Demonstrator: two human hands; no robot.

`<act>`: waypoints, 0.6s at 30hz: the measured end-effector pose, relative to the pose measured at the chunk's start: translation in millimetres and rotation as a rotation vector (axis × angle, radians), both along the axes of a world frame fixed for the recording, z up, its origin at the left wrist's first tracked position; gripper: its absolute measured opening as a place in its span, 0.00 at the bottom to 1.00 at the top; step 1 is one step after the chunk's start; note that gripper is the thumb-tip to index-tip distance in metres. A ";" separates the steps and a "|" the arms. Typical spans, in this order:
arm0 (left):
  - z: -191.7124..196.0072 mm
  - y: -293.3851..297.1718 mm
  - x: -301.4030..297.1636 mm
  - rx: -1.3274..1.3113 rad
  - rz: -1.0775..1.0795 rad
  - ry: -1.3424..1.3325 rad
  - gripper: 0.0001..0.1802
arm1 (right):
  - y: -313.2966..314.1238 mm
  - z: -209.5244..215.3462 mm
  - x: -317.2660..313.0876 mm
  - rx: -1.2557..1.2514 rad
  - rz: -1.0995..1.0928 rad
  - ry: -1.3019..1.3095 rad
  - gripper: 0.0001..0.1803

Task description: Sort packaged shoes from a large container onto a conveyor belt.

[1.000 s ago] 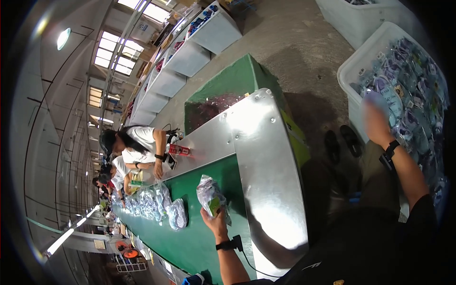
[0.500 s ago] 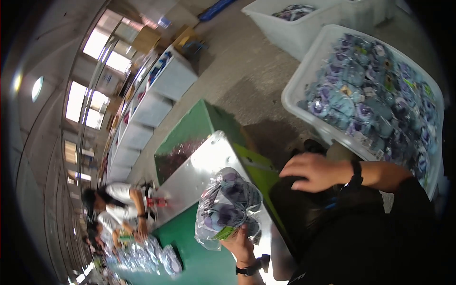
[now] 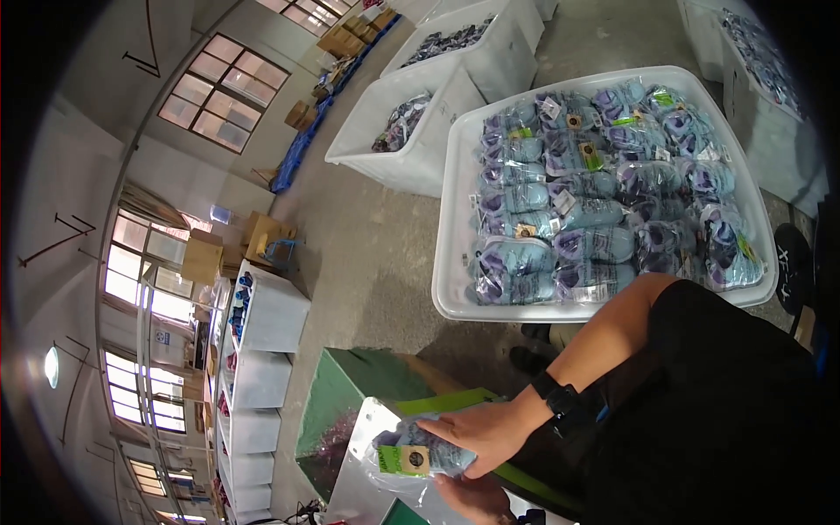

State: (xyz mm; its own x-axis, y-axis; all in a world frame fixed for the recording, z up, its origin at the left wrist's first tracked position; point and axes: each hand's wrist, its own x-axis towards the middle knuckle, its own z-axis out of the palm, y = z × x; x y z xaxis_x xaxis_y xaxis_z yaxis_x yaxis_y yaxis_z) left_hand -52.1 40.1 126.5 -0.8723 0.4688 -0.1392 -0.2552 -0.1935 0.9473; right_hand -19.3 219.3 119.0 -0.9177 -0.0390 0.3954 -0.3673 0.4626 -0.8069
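A clear bag holding what looks like a pair of light blue and purple shoes (image 3: 444, 455) lies over the end of the metal table. A green and brown label shows through its front. My right hand (image 3: 492, 430) reaches over the top of the bag, its fingers closed on it, with a dark watch on the wrist. My left hand (image 3: 477, 499) grips the bag's lower near side. Parts of its fingers are hidden by the bag and my right hand.
A white bin (image 3: 451, 302) of similar bagged shoes, laid in rows, stands at the upper right. White tubs (image 3: 350, 149) with more bags are beyond it. A green container (image 3: 337, 394) sits beside the metal table end (image 3: 366, 490). White bins (image 3: 262, 385) line the left side.
My view has swung toward the bin, showing it more fully. My right hand, apart and unloaded earlier, now grips the bag that my left hand was holding up.
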 end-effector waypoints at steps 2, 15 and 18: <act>-3.5 8.8 -14.3 0.057 -0.117 0.119 0.36 | 29.1 14.1 -16.1 -0.075 0.057 -0.003 0.59; -128.3 -96.2 -121.9 -1.512 -0.047 0.903 0.42 | 378.2 -3.2 -98.7 -0.539 -0.508 -0.103 0.32; -113.9 -80.4 -111.4 -1.709 -0.071 0.859 0.42 | 447.8 -27.1 -108.3 -0.565 -0.886 0.127 0.30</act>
